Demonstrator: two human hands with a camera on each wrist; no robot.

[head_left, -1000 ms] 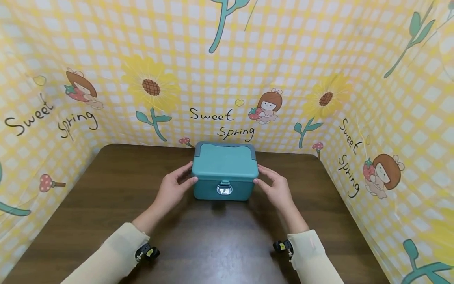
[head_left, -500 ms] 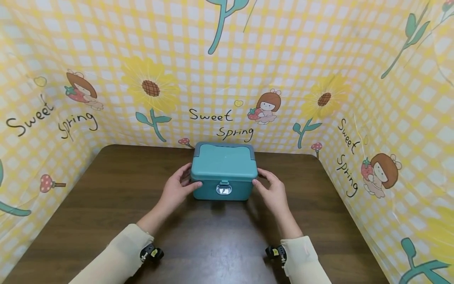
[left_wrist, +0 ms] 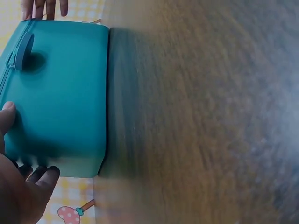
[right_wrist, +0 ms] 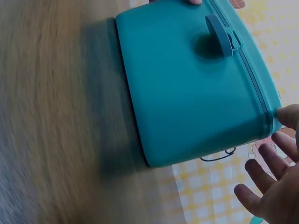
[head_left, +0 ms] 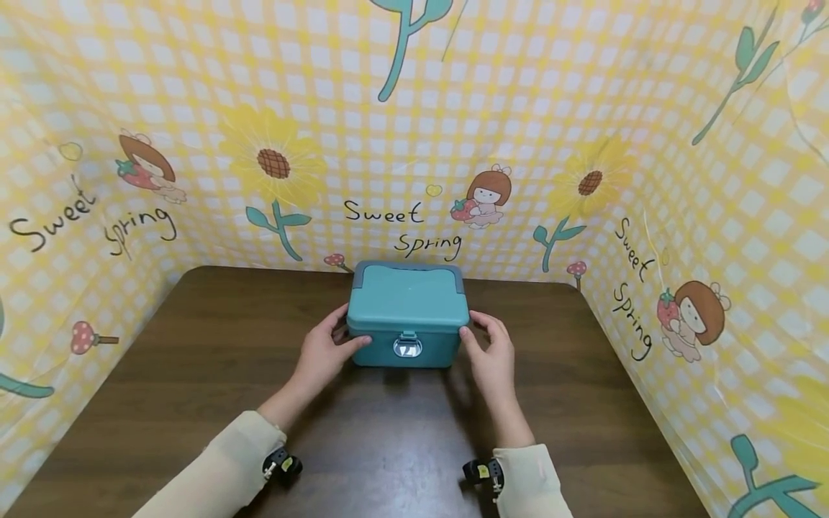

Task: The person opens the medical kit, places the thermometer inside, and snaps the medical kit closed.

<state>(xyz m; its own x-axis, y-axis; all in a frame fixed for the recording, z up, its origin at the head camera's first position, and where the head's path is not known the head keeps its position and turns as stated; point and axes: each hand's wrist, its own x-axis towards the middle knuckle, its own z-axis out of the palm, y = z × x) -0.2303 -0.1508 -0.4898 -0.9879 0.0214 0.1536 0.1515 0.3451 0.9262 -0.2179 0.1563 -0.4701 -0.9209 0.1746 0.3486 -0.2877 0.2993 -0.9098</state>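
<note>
A teal lidded storage box (head_left: 408, 298) stands near the back of the brown table. Its darker handle lies folded flat along the lid's back edge, and an oval clasp (head_left: 408, 348) hangs at the front. My left hand (head_left: 327, 352) grips the box's left front corner, thumb (left_wrist: 7, 116) on the front face and fingers at the side. At the opposite corner, my right hand (head_left: 494, 360) has its thumb (right_wrist: 288, 115) at the lid's edge. Its other fingers (right_wrist: 259, 177) are spread beside the right wall, as the right wrist view shows.
The dark wooden table (head_left: 214, 345) reaches back to a yellow checked cloth (head_left: 388, 129) hung behind and along both sides. That cloth stands close behind the box. A small black wrist camera sits at each cuff.
My left thumb has slid inward across the box's front. My right hand and forearm have shifted left and slightly toward me. The box holds its place on the table.
</note>
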